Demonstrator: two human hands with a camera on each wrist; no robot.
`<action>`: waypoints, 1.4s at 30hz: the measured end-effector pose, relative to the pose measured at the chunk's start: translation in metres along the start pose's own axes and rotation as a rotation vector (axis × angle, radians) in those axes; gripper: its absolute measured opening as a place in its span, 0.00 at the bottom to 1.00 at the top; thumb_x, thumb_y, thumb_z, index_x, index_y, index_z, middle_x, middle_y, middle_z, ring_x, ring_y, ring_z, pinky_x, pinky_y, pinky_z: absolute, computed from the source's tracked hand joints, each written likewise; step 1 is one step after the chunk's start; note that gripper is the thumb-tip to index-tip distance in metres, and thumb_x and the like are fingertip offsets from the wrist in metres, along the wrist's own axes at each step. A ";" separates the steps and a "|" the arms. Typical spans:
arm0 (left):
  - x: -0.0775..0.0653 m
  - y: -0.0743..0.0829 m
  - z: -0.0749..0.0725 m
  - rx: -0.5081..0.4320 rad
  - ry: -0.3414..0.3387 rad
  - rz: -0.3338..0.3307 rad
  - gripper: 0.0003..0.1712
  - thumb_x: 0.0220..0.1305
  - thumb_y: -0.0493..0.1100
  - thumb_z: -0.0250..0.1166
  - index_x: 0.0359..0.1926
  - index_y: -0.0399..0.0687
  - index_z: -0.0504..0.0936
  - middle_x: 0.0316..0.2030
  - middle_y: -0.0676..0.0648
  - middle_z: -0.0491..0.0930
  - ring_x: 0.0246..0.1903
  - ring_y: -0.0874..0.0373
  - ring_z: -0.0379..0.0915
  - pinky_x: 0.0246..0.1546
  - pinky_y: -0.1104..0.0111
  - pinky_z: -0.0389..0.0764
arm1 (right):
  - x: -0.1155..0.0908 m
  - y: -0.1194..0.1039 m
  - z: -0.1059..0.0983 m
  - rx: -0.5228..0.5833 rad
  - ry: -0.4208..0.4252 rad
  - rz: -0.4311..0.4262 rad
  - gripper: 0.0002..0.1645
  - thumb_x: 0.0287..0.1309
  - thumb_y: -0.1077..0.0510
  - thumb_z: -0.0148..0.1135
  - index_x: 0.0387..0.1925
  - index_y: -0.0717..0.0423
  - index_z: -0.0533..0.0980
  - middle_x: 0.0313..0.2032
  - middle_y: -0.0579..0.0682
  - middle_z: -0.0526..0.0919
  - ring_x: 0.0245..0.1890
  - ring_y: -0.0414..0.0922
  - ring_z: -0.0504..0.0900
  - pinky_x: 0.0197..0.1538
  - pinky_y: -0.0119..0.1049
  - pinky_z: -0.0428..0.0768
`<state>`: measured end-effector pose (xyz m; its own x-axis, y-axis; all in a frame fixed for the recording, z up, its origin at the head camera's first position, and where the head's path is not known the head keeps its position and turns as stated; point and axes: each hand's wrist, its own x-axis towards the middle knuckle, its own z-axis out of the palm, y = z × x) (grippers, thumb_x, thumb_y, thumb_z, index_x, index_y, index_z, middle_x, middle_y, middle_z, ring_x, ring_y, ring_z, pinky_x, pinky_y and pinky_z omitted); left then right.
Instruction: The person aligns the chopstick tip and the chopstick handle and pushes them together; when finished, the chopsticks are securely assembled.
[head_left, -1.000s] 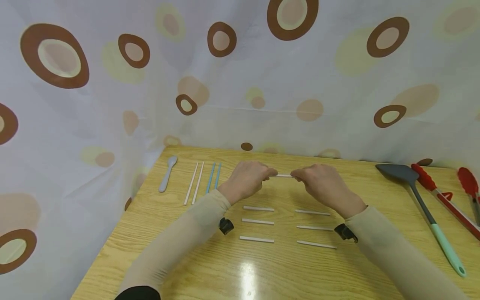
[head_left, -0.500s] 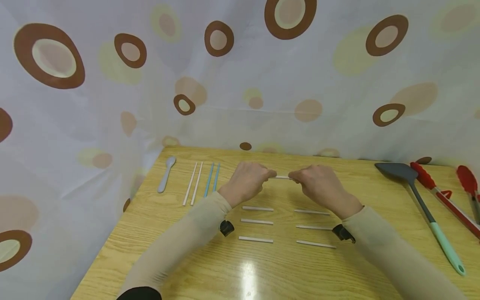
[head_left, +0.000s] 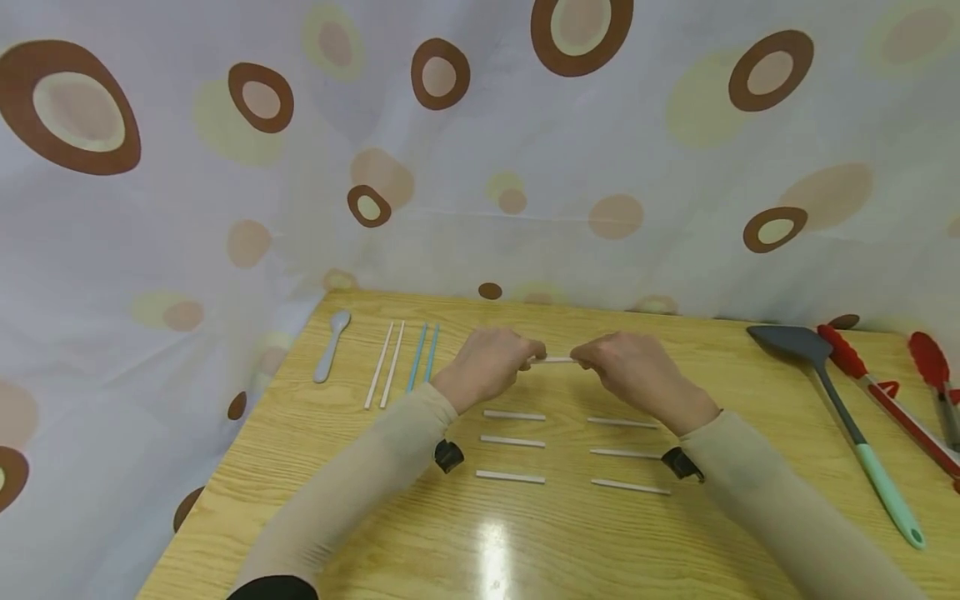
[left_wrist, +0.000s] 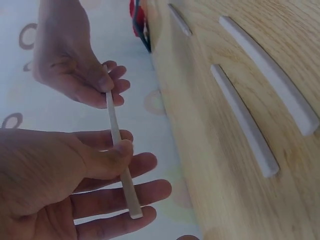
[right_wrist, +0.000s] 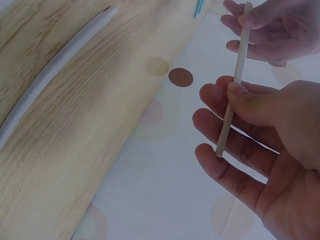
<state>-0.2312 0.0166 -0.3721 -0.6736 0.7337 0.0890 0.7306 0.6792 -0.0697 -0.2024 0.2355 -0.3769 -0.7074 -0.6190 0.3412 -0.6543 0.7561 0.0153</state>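
One short white stick [head_left: 555,360] is held by both hands, its left end pinched by the left hand [head_left: 486,365] and its right end by the right hand [head_left: 647,379]. In the wrist views, the stick is gripped between thumb and index finger on each side, and the other fingers are spread behind it. It is held clear of the wooden table [head_left: 420,550]. Nearer the person, six more short sticks are laid crosswise in two columns: three left-hand sticks [head_left: 513,442] and three right-hand sticks [head_left: 625,453]. A black device [head_left: 448,457] is worn at the left wrist. Farther left, two long white sticks [head_left: 379,366] are placed beside two blue sticks [head_left: 417,358], whose lower ends are hidden by the left arm; beyond these a grey spoon [head_left: 330,357] is seen. Well to the right, a dark turner [head_left: 839,405] with a mint handle is set beside red tongs [head_left: 903,417]. The far edge is backed by a patterned cloth [head_left: 480,150].
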 end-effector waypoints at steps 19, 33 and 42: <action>-0.029 -0.037 0.024 -0.298 -0.073 -0.355 0.15 0.56 0.38 0.62 0.15 0.47 0.72 0.11 0.56 0.64 0.11 0.66 0.53 0.12 0.74 0.58 | -0.019 0.002 0.008 0.065 -0.020 0.057 0.17 0.48 0.56 0.68 0.42 0.53 0.78 0.39 0.50 0.80 0.40 0.49 0.75 0.35 0.41 0.76; -0.042 -0.051 0.030 -0.540 -0.125 -0.520 0.08 0.53 0.28 0.60 0.24 0.38 0.69 0.10 0.47 0.71 0.07 0.59 0.69 0.11 0.74 0.71 | -0.034 0.002 0.013 0.171 -0.290 0.160 0.18 0.49 0.58 0.67 0.44 0.54 0.76 0.41 0.52 0.77 0.39 0.50 0.75 0.34 0.43 0.75; -0.042 -0.061 0.034 -0.583 -0.203 -0.627 0.06 0.56 0.31 0.61 0.30 0.30 0.72 0.09 0.43 0.74 0.10 0.51 0.75 0.10 0.70 0.73 | -0.037 0.003 0.013 0.258 -0.364 0.171 0.22 0.43 0.55 0.71 0.42 0.55 0.76 0.36 0.49 0.76 0.30 0.42 0.74 0.31 0.37 0.74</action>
<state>-0.2512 -0.0551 -0.4056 -0.9362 0.2553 -0.2415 0.1227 0.8815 0.4560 -0.1818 0.2576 -0.4012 -0.8285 -0.5591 -0.0332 -0.5326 0.8049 -0.2618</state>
